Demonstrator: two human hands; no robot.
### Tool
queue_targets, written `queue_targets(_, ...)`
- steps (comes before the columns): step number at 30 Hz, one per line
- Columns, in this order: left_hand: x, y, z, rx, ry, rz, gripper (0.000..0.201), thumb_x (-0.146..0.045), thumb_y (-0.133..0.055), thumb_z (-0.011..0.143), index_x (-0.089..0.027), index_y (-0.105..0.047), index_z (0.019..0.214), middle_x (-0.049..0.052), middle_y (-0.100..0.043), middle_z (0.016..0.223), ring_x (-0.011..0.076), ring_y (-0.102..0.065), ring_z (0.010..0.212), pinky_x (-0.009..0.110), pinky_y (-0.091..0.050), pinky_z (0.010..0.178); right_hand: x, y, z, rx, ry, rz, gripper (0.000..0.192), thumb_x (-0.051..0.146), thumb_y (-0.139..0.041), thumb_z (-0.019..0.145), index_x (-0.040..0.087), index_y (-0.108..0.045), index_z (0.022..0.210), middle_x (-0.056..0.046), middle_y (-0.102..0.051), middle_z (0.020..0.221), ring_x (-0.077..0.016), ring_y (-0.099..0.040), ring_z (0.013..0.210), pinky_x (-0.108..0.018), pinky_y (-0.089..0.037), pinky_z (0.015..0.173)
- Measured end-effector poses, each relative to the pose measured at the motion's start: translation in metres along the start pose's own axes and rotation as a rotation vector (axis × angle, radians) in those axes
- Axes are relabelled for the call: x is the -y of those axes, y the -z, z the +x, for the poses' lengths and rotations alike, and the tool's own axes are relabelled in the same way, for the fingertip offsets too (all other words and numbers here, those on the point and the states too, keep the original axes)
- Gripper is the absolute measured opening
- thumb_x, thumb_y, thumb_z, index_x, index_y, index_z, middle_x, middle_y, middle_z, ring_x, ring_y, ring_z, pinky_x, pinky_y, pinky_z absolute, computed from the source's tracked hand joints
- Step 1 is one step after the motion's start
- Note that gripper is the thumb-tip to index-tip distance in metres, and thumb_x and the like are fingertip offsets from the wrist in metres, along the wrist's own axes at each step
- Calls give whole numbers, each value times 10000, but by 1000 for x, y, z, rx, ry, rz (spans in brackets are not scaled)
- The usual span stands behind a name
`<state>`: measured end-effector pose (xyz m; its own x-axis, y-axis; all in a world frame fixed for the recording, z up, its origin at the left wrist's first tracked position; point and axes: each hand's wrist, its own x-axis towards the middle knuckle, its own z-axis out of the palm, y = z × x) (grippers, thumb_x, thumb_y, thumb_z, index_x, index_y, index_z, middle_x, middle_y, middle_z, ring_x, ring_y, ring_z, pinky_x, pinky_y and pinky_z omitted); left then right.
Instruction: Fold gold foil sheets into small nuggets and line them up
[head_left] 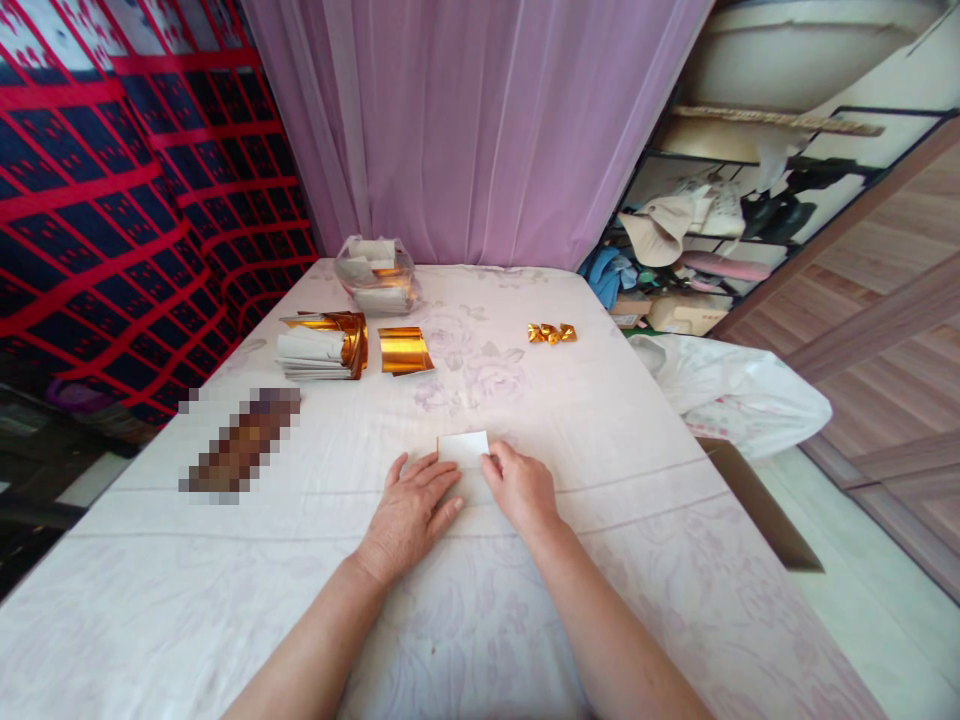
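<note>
The right hand (525, 487) is pinching the right end of a small white paper slip (463, 446), its grip closing thumb against curled fingers. The left hand (420, 500) is lying palm down with fingers spread, its grip loose and its fingertips resting at the slip's lower left corner; whether they are pressing on the paper is hard to tell. The slip is lying near the middle of the tabletop (645, 490), pale side up, with a thin gold line showing along its left edge. Both forearms are running out of view at the bottom.

Beyond the hands, a floral cloth is covering the tabletop. To the left, a few gold sheets (405, 350) are lying beside a thick bundle (319, 350) of gold-and-white paper. Behind them, a clear plastic bag (375, 275) is holding more paper, its contents partly blurred by the film. To the right, shiny gold folded pieces (551, 333) are sitting in a short row. Nearer on the left, a pixelated patch (240, 445) is hiding something brownish.

Past the table's right edge, a white plastic bag (742, 390) is bearing faint reddish marks too blurred to read. Above it, a rack (825, 168) is holding a light cap (660, 228) and a large basin, which the top edge is cutting off. A purple curtain (472, 130) is hanging behind, and a red-and-dark checked cloth (187, 200) is draping at left.
</note>
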<state>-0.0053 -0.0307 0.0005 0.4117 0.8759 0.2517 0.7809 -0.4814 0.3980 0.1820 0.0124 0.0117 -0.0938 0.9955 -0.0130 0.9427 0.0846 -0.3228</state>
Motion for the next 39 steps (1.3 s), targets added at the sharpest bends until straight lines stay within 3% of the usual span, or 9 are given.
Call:
queue_targets(5, -3, 0, -2, 2, -2, 57, 338, -372, -579, 886, -229, -632, 1188, 89, -594, 1325, 306, -433, 1309, 601, -195, 1119, -11, -1, 1, -55, -2, 215, 263, 350, -499, 912, 247, -637, 1110, -7, -717, 720, -170, -654, 662, -247, -377, 596)
queue_targets(10, -5, -1, -3, 14, 1, 103, 369, -394, -598, 876, -235, -611, 1208, 88, -563, 1373, 322, -416, 1327, 608, -217, 1107, -16, -3, -1, -24, 25, 337, 234, 292, -548, 860, 269, -644, 1072, 17, -738, 791, -155, -660, 698, -239, -411, 635)
queue_targets(17, -12, 0, -5, 62, 10, 121, 415, -404, -622, 864, -226, -593, 1238, 98, -556, 1380, 341, -420, 1318, 638, -221, 1087, -16, 0, -2, -3, 31, 317, 222, 266, -546, 852, 264, -644, 1052, 13, -741, 811, -157, -657, 725, -246, -405, 650)
queue_targets(22, -12, 0, -6, 31, 6, 122, 400, -419, -630, 859, -251, -606, 1221, 80, -579, 1349, 326, -438, 1299, 626, -200, 1102, -21, 3, -1, 12, 29, 382, 153, 272, -522, 858, 231, -639, 947, -5, -718, 791, -162, -644, 712, -250, -412, 657)
queue_targets(27, -11, 2, -4, 14, 28, 116, 346, -400, -635, 860, -265, -630, 1179, 62, -606, 1319, 324, -458, 1286, 622, -181, 1111, -39, 11, -1, 194, 200, 593, 217, 119, -456, 794, 198, -632, 893, 11, -660, 783, -123, -596, 690, -212, -416, 634)
queue_targets(31, -8, 5, -4, 44, 65, 80, 368, -446, -644, 844, -289, -632, 1177, 42, -603, 1330, 318, -450, 1300, 611, -153, 1127, -50, 14, -3, 335, 293, 655, 409, 27, -453, 729, 193, -656, 1043, 19, -648, 818, -92, -566, 655, -196, -431, 646)
queue_targets(35, -5, 7, -5, 65, 85, 62, 413, -487, -674, 810, -304, -628, 1177, 31, -597, 1341, 320, -437, 1314, 609, -124, 1136, -46, 13, -6, 283, 421, 557, 479, 21, -508, 738, 226, -655, 1146, -5, -641, 897, -118, -579, 743, -228, -454, 710)
queue_targets(39, -4, 8, -5, 75, 104, 45, 440, -487, -703, 787, -312, -620, 1182, 20, -591, 1351, 320, -436, 1317, 615, -123, 1130, -40, 13, -8, 192, 479, 396, 382, 72, -556, 800, 237, -673, 1124, -28, -640, 933, -154, -600, 832, -263, -466, 768)
